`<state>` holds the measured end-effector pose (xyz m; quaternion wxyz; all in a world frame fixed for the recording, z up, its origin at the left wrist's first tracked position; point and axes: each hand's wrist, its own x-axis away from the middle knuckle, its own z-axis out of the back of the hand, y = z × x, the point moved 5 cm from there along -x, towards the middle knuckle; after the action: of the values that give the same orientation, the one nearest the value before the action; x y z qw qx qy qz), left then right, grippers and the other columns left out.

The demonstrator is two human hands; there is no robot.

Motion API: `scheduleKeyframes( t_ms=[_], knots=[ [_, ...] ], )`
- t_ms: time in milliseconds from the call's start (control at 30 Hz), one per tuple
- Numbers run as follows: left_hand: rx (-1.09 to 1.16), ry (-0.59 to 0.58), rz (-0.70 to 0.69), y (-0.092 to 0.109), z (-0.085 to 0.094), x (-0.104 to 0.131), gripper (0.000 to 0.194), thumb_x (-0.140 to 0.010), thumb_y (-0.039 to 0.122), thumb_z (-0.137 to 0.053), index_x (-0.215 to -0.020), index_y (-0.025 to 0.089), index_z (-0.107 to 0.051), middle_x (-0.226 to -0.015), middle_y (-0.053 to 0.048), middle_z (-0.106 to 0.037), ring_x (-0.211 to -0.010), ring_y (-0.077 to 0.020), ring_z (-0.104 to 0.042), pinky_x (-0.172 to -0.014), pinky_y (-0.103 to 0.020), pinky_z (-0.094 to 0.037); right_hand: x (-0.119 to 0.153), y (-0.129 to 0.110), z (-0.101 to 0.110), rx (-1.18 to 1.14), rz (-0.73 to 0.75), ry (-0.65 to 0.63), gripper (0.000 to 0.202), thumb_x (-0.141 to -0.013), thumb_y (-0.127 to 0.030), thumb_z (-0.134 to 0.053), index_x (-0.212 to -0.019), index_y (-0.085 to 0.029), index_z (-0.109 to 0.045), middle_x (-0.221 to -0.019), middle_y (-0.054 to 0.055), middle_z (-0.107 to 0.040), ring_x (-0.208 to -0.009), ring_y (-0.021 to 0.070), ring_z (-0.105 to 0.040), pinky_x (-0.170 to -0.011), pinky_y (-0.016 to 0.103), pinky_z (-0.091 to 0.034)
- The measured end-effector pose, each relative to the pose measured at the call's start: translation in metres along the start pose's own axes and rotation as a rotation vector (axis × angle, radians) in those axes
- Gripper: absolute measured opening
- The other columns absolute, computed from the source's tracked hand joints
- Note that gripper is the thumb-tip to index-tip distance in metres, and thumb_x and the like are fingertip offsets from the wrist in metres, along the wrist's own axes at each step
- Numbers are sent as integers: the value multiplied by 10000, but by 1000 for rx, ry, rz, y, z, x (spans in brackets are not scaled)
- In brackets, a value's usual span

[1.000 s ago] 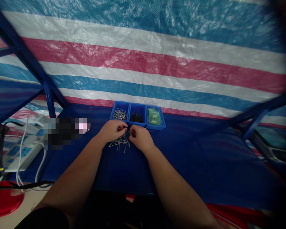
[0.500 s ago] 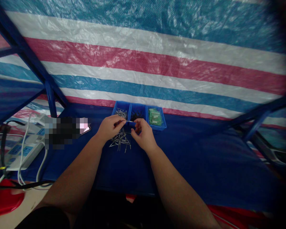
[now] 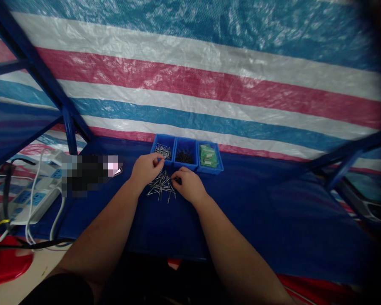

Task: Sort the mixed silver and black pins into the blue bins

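Observation:
My left hand (image 3: 147, 168) is closed in a pinch at the front of the left blue bin (image 3: 154, 144), and anything between its fingertips is too small to make out. On the table in front lies a loose pile of thin metal pins (image 3: 161, 189). At the right edge of that pile my right hand (image 3: 189, 183) has its fingertips pressed together, touching or just over the pins. I cannot make out what is in that pinch. Similar silver pins (image 3: 162, 151) fill part of the left bin.
Dark thin parts (image 3: 184, 156) lie in the middle bin, pale green packets (image 3: 208, 156) in the right one. A white power strip (image 3: 34, 205) with cables and a blurred dark object (image 3: 85, 174) sit at left. Striped sheeting (image 3: 193, 84) hangs behind the blue table (image 3: 257, 203).
A thin pin was held between both hands before. Now the hands are apart: the right has come down to the pile, and the left stays near the left bin. The view has shifted slightly.

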<state>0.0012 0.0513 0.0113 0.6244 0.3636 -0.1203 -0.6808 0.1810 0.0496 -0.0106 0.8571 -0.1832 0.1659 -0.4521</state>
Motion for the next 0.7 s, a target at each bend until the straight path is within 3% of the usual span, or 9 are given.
scheduleKeyframes(
  t_ms=[200,500,633,700],
  knots=[
    [56,-116,-120,6,-9,2,169,-886,265,-617,-970,202,-748,-620,24,-618,-561,-124,-552,-570,-262,-377,0,3,2,89,-78,5,104,-920,-188,-596,-897,-200,-697,-966,69,-647,-861,186,-623,-735,282,-445],
    [103,-302,-282,20,-18,6,128,-902,269,-618,-866,190,-713,-729,2,-652,-641,-130,-557,-603,-268,-397,3,-4,15,-91,80,205,81,-955,-187,-536,-932,-197,-613,-956,64,-627,-902,197,-601,-806,300,-462],
    [107,-311,-296,22,-17,6,124,-922,267,-606,-890,194,-700,-745,4,-652,-650,-131,-561,-610,-272,-395,5,-5,18,-137,99,250,85,-950,-194,-529,-929,-200,-610,-937,62,-623,-879,196,-603,-795,304,-462],
    [122,-260,-306,24,-12,6,137,-937,271,-592,-884,190,-689,-742,2,-640,-644,-129,-557,-610,-274,-397,6,-4,22,-169,88,290,84,-944,-206,-542,-990,-196,-611,-916,53,-621,-865,192,-606,-789,300,-461]
  ],
)
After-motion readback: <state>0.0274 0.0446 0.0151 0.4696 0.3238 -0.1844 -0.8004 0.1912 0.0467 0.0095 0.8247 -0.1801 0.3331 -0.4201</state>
